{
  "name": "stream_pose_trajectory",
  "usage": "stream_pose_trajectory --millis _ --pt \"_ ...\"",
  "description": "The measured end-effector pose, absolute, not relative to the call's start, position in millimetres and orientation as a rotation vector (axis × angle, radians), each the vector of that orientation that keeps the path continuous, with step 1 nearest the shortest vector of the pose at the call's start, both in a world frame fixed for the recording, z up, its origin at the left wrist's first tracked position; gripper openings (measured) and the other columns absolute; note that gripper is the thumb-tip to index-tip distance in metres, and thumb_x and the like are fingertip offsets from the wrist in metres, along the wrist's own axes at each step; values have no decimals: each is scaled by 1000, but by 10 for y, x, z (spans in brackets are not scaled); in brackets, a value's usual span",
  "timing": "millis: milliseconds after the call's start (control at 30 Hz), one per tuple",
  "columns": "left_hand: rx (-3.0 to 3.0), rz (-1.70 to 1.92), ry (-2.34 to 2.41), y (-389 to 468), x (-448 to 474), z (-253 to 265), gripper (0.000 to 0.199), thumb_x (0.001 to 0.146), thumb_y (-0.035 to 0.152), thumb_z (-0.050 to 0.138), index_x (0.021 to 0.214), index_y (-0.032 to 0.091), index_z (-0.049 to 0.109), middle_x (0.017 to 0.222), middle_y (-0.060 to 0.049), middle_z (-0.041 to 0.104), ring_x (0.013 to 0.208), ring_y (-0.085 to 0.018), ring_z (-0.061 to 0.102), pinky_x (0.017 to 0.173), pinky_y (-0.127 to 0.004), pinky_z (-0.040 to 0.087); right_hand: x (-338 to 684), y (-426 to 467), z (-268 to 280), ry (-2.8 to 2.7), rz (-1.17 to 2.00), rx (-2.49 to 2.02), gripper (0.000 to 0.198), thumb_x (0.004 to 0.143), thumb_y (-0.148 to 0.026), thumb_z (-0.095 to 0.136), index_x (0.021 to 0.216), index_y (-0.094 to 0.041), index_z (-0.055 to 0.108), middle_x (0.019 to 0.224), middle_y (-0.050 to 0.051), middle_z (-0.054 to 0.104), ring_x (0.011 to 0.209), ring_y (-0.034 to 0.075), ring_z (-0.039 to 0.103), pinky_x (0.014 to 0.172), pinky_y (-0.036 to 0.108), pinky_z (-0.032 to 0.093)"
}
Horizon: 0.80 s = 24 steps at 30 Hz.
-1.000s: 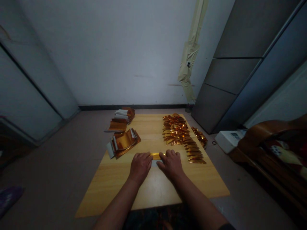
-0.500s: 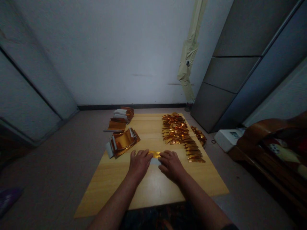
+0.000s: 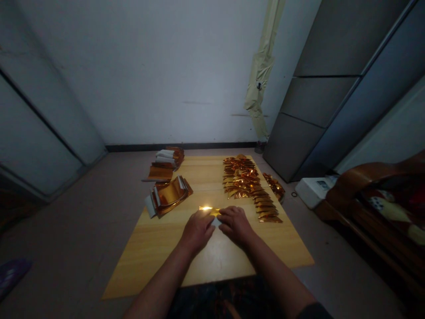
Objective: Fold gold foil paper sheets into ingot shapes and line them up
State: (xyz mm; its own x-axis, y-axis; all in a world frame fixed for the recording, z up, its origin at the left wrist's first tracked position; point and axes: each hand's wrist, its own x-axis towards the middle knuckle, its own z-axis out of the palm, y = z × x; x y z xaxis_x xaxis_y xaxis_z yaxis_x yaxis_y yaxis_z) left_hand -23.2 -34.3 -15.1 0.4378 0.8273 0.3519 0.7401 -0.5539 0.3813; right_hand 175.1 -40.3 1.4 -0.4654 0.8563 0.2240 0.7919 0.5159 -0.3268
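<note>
A gold foil paper sheet (image 3: 215, 212), white on its underside, lies at the middle of the wooden table, partly hidden by both hands. My left hand (image 3: 199, 226) is closed on its left part, fingers bent over the folded gold edge. On the right part, my right hand (image 3: 235, 221) pinches the paper with thumb and fingers. A stack of curved gold foil sheets (image 3: 171, 192) rests left of my hands, with another stack of foil sheets (image 3: 164, 165) behind it. Rows of folded gold foil pieces (image 3: 241, 177) lie to the right, overlapping one another.
The light wooden table (image 3: 149, 257) stands before a pale wall. More folded foil (image 3: 275, 186) sits beyond its right edge. A grey refrigerator (image 3: 308, 106), a white box (image 3: 310, 191) and a carved wooden seat (image 3: 358, 199) are on the right. A purple item (image 3: 13, 274) lies on the floor at left.
My left hand has shifted slightly down and its fingers have drawn in, baring more of the gold edge at the left. My right hand has barely moved. The camera view has shifted slightly.
</note>
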Motion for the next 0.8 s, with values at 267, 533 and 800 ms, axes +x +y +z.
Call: stream_pose_trajectory --millis 267,533,800 --pt "2483 820 1435 -335 -204 -161 15 80 19 63 93 22 70 113 -8 68 102 -24 62 90 -42 50 1739 -264 -85 -2344 305 -1380 16 89 -31 64 100 -33 75 116 0 69 104 19 52 92 36 31" --pt "2478 847 1463 -362 -170 -168 12 84 16 54 86 21 65 107 -7 70 98 -21 64 87 -37 50 1785 -278 -19 -2269 415 -1366 23 80 -31 70 102 -33 75 115 0 69 105 20 56 92 35 34" --pt "2476 852 1456 -377 -185 -194 12 83 14 53 84 21 63 108 -8 69 101 -23 63 89 -39 50 1788 -214 -35 -2249 447 -1377 13 85 -25 64 87 -30 76 106 -2 71 100 18 57 89 32 34"
